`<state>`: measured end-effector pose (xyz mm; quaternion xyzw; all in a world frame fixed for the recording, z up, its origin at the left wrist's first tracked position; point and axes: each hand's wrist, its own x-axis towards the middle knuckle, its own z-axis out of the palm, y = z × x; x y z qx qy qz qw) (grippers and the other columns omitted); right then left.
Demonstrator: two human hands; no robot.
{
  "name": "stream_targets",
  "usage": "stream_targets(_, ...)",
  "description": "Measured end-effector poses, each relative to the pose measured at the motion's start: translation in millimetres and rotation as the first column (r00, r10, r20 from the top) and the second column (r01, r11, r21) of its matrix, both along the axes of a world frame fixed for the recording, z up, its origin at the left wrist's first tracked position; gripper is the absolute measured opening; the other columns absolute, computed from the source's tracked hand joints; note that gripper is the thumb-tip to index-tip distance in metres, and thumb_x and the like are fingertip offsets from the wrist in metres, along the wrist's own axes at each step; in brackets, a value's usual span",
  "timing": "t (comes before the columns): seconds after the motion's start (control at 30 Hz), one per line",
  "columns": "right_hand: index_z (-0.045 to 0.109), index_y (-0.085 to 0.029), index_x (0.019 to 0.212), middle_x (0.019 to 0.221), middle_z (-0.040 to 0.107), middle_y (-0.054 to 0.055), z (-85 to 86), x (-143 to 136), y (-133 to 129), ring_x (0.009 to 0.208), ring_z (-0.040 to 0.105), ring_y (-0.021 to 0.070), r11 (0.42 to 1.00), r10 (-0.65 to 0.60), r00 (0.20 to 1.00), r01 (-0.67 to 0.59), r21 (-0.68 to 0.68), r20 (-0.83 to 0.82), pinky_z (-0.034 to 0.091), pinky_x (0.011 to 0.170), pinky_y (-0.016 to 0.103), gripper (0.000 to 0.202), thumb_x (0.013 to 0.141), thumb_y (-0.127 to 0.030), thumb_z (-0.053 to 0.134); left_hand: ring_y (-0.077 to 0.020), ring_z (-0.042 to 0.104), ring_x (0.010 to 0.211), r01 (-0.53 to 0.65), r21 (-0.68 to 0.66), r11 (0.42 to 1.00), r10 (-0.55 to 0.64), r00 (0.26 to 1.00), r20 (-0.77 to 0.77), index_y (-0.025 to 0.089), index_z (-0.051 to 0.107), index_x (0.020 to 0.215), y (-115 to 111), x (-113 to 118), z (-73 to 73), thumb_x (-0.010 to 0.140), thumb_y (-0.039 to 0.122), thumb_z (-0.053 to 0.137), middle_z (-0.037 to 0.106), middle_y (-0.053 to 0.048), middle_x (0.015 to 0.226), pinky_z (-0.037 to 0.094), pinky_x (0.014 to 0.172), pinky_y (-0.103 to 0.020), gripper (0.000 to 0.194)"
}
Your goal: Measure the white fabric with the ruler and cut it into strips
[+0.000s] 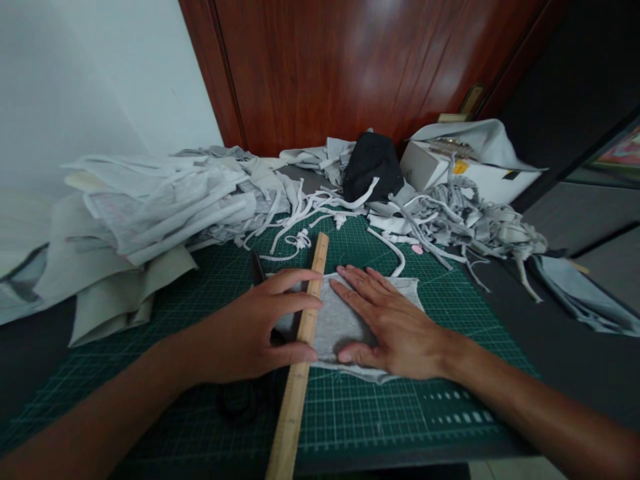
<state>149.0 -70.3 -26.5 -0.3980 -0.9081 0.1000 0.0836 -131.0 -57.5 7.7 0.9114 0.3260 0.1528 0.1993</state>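
A wooden ruler (303, 347) lies lengthwise across a piece of grey knit fabric (340, 323) on a green cutting mat (350, 427). My left hand (255, 320) holds the ruler, its thumb and fingertips resting over it. Flat on the fabric, to the right of the ruler, my right hand (385, 313) has its fingers stretched out. Under and beside my left hand is a dark tool, perhaps scissors (240, 403), with a dark tip showing beyond the fingers; most of it is hidden.
Folded grey fabric (170, 200) is heaped at the back left. Cut strips (305, 207) lie along the mat's far edge, with a tangled pile (480, 220) at the right. A black cloth item (373, 167) and a white box (450, 170) stand before a wooden door (325, 73).
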Motion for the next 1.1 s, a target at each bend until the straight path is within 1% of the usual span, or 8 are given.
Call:
stream_targets(0.27, 0.031, -0.008, 0.168, 0.175, 0.02, 0.025, -1.2, 0, 0, 0.164, 0.017, 0.039, 1.0, 0.008, 1.0, -0.009, 0.017, 0.03, 0.016, 0.131, 0.064, 0.106, 0.094, -0.083, 0.049, -0.0347, 0.048, 0.151, 0.01, -0.031, 0.999, -0.01, 1.0, 0.024, 0.023, 0.072, 0.132, -18, 13, -1.3, 0.084, 0.052, 0.083, 0.043, -0.013, 0.168, 0.044, 0.123, -0.046, 0.058)
stream_targets(0.4, 0.029, -0.008, 0.168, 0.175, 0.019, 0.024, -1.3, 0, -1, 0.164, 0.014, 0.0366, 1.0, 0.007, 0.999, -0.008, 0.029, 0.039, 0.015, 0.132, 0.063, 0.106, 0.095, -0.083, 0.047, -0.0361, 0.045, 0.153, 0.01, -0.066, 0.998, -0.01, 1.0, 0.0, 0.019, 0.07, 0.136, -17, 12, -1.9, 0.08, 0.058, 0.084, 0.039, -0.016, 0.17, 0.044, 0.123, -0.047, 0.069)
stream_targets(0.5, 0.025, -0.006, 0.169, 0.175, 0.018, 0.025, -0.6, -2, -1, 0.164, 0.014, 0.0362, 1.0, -0.012, 0.998, 0.011, 0.017, 0.055, 0.015, 0.132, 0.061, 0.11, 0.094, -0.084, 0.046, -0.0367, 0.047, 0.151, 0.008, -0.079, 0.997, -0.01, 1.0, -0.026, 0.016, 0.07, 0.135, -16, 12, -2.7, 0.079, 0.058, 0.086, 0.043, -0.018, 0.167, 0.045, 0.122, -0.047, 0.073)
stream_targets(0.57, 0.023, -0.003, 0.168, 0.175, 0.017, 0.025, -0.8, -3, 0, 0.164, 0.014, 0.0367, 1.0, -0.018, 0.998, 0.018, 0.008, 0.065, 0.015, 0.132, 0.06, 0.113, 0.094, -0.085, 0.046, -0.0356, 0.049, 0.15, 0.02, -0.053, 0.998, -0.021, 0.999, -0.028, 0.014, 0.069, 0.134, -17, 16, -4.5, 0.082, 0.056, 0.083, 0.046, -0.019, 0.165, 0.045, 0.123, -0.045, 0.068)
stream_targets(0.67, 0.024, -0.002, 0.168, 0.175, 0.019, 0.025, -3.4, -2, 1, 0.164, 0.014, 0.0371, 1.0, -0.011, 0.998, 0.01, 0.017, 0.056, 0.014, 0.133, 0.06, 0.113, 0.094, -0.085, 0.045, -0.0309, 0.051, 0.148, 0.009, 0.028, 1.0, -0.009, 1.0, 0.003, 0.014, 0.068, 0.132, -22, 23, -8.5, 0.094, 0.046, 0.074, 0.05, -0.017, 0.161, 0.042, 0.125, -0.042, 0.051)
stream_targets(0.73, 0.023, -0.005, 0.169, 0.175, 0.021, 0.024, -5.8, -1, 1, 0.164, 0.015, 0.0367, 0.999, 0.001, 0.999, -0.003, 0.04, 0.036, 0.014, 0.133, 0.061, 0.11, 0.095, -0.083, 0.046, -0.0283, 0.049, 0.15, -0.018, 0.085, 0.996, 0.017, 1.0, 0.015, 0.014, 0.061, 0.141, -25, 26, -11.0, 0.099, 0.044, 0.067, 0.048, -0.017, 0.162, 0.04, 0.126, -0.042, 0.051)
stream_targets(0.83, 0.021, -0.007, 0.17, 0.175, 0.021, 0.023, -7.3, 1, 2, 0.164, 0.016, 0.0359, 0.998, 0.021, 0.999, -0.023, 0.064, 0.03, 0.015, 0.133, 0.06, 0.106, 0.097, -0.08, 0.046, -0.0296, 0.045, 0.152, -0.043, 0.127, 0.991, 0.044, 0.999, -0.003, 0.015, 0.053, 0.149, -26, 25, -13.9, 0.101, 0.049, 0.062, 0.043, -0.018, 0.165, 0.041, 0.125, -0.046, 0.059)
stream_targets(1.1, 0.022, 0.0, 0.168, 0.174, 0.018, 0.027, -0.5, -5, 15, 0.164, 0.015, 0.0364, 0.996, 0.078, 0.995, -0.079, 0.026, 0.067, 0.013, 0.132, 0.062, 0.117, 0.093, -0.087, 0.043, -0.0322, 0.045, 0.151, -0.114, 0.14, 0.984, 0.125, 0.989, -0.075, 0.016, 0.054, 0.147, -32, 17, -13.4, 0.102, 0.037, 0.058, 0.045, -0.019, 0.163, 0.043, 0.123, -0.051, 0.05)
